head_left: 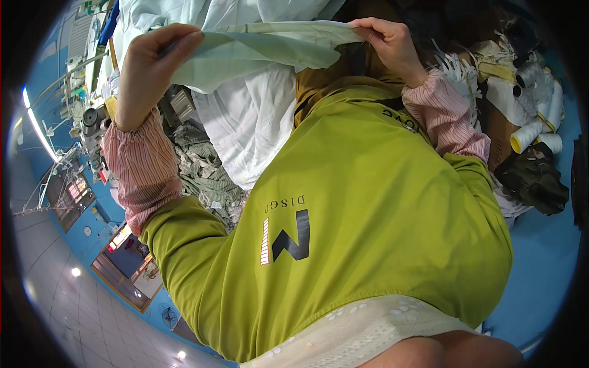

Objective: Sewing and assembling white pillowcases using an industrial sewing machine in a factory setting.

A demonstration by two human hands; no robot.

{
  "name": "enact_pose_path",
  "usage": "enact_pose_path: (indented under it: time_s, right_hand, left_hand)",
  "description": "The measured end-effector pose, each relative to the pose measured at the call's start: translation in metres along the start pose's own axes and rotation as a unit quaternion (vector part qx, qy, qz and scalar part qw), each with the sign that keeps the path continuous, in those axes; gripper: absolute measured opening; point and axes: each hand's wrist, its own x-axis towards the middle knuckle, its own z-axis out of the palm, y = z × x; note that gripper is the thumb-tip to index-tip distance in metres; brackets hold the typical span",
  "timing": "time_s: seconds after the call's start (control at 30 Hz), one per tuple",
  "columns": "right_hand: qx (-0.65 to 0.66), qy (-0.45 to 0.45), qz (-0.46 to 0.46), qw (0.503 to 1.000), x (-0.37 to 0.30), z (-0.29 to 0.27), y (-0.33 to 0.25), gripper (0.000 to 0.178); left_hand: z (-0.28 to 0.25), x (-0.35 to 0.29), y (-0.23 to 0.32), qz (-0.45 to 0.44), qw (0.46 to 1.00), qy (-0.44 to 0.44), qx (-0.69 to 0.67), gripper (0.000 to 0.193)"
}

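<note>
A pale green piece of fabric (264, 50) is stretched between my two hands near the top of the head view. My left hand (150, 69) pinches its left end between thumb and fingers. At the other end, my right hand (392, 48) grips the fabric's right corner with the fingertips. The upper edge runs nearly straight from hand to hand, while the lower part hangs loose in folds. Behind and below it lies white cloth (248, 122), which the fabric partly covers. Pink striped sleeve covers sit on both my forearms.
Several thread cones (526, 136) and a tangle of white strips (457, 72) lie at the right. Dark cloth (534, 175) is bunched below the cones. Grey-green patterned cloth (199, 161) lies at the left, near machine parts (93, 119). Pale cloth (165, 15) is heaped at the far side.
</note>
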Motion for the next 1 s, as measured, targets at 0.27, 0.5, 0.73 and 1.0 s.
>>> enact_pose_path:
  time_s: [0.27, 0.5, 0.73, 1.0]
  right_hand:
    - [-0.159, 0.093, -0.195, 0.963, 0.013, -0.007, -0.016, 0.017]
    - [-0.361, 0.033, -0.32, 0.875, 0.019, -0.004, -0.016, 0.028]
    - [-0.364, 0.085, -0.237, 0.897, 0.025, 0.049, -0.013, 0.027]
    - [-0.396, 0.139, -0.135, 0.898, 0.053, 0.062, -0.005, 0.038]
  left_hand:
    - [-0.026, 0.027, -0.022, 0.014, 0.996, 0.035, 0.08, 0.025]
    - [-0.007, 0.048, 0.047, -0.025, 0.99, 0.089, 0.107, 0.01]
    - [-0.022, 0.066, 0.007, 0.044, 0.994, 0.082, 0.056, 0.024]
    - [0.012, 0.065, 0.071, 0.07, 0.986, 0.103, 0.112, 0.018]
